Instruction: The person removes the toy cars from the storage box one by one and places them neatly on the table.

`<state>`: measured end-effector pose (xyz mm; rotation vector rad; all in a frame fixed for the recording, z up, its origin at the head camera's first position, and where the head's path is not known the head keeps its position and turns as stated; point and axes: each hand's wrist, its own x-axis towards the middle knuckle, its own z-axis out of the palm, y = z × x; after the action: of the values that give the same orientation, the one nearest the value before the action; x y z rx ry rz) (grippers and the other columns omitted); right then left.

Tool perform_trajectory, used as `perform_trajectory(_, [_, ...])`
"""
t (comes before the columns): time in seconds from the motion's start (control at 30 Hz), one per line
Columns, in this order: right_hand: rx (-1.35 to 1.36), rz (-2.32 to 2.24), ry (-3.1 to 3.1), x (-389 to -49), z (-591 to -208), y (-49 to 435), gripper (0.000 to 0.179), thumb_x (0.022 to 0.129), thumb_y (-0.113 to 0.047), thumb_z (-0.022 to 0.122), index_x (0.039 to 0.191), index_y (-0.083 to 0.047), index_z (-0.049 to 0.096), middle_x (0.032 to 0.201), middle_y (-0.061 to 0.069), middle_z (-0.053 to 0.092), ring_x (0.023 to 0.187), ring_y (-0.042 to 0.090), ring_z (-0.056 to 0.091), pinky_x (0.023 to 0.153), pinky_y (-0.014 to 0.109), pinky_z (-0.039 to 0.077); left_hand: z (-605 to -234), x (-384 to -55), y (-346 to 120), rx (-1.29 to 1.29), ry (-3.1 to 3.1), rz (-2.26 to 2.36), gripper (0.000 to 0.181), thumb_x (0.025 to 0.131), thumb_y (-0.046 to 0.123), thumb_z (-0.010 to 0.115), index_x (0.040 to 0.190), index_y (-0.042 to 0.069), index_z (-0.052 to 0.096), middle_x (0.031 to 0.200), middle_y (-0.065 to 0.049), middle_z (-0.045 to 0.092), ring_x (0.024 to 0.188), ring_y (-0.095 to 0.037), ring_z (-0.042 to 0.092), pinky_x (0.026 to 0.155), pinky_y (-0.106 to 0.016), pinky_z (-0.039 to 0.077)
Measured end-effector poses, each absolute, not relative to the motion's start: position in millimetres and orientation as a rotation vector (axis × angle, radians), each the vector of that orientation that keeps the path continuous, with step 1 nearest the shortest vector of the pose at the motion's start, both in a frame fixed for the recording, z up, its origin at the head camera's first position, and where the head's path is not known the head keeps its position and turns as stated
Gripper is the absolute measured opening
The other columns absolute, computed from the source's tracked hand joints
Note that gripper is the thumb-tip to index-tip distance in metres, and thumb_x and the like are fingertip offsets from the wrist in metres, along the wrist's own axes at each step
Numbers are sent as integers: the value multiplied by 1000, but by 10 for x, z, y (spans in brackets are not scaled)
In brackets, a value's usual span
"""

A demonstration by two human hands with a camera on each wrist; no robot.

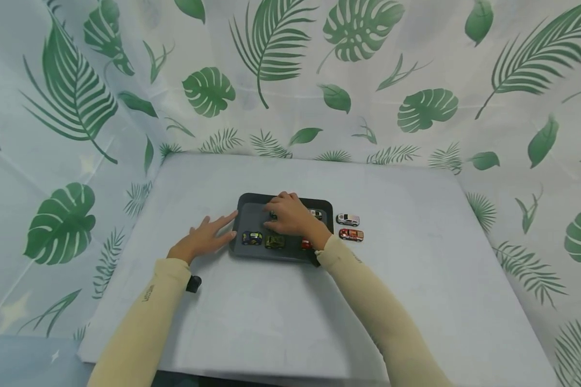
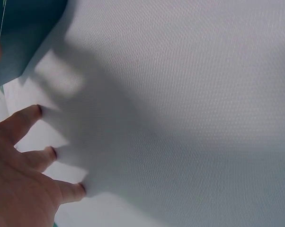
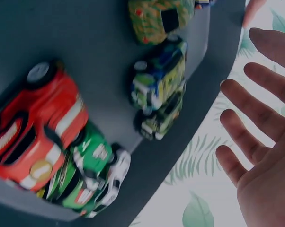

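Note:
A dark grey tray lies on the white-covered table, with several toy cars in it. My right hand reaches over the tray from the right, its fingers near a dark toy car. In the right wrist view the fingers of this hand are spread, with nothing held. A blue toy car and a camouflage toy car stand along the tray's near side. A red toy car and a green toy car stand close together. My left hand spreads its fingers against the tray's left edge.
Right of the tray, a white toy car and an orange-red toy car stand on the table. A leaf-patterned curtain hangs behind and at the sides.

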<state>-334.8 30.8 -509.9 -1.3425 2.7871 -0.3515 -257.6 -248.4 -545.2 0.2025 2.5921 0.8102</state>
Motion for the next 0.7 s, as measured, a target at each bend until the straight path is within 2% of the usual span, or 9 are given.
perform_trajectory(0.27, [-1362, -256, 2727, -3302, -5136, 117, 42, 100, -35, 79, 136, -13, 74, 135, 7, 72, 130, 33, 57, 112, 58, 42, -5431, -2576, -2478, 214, 2588, 814, 70, 113, 52, 47, 174, 28, 20, 175, -21, 21, 159, -56, -2, 117, -83, -2])
perform_trajectory(0.7, [-1377, -148, 2640, -3228, -5212, -90, 42, 100, -37, 79, 138, -17, 74, 136, 4, 73, 120, 28, 60, 107, 52, 44, -5454, -2585, -2489, 224, 2596, 802, 70, 113, 52, 47, 174, 28, 20, 175, -20, 21, 159, -56, -1, 116, -84, -1])
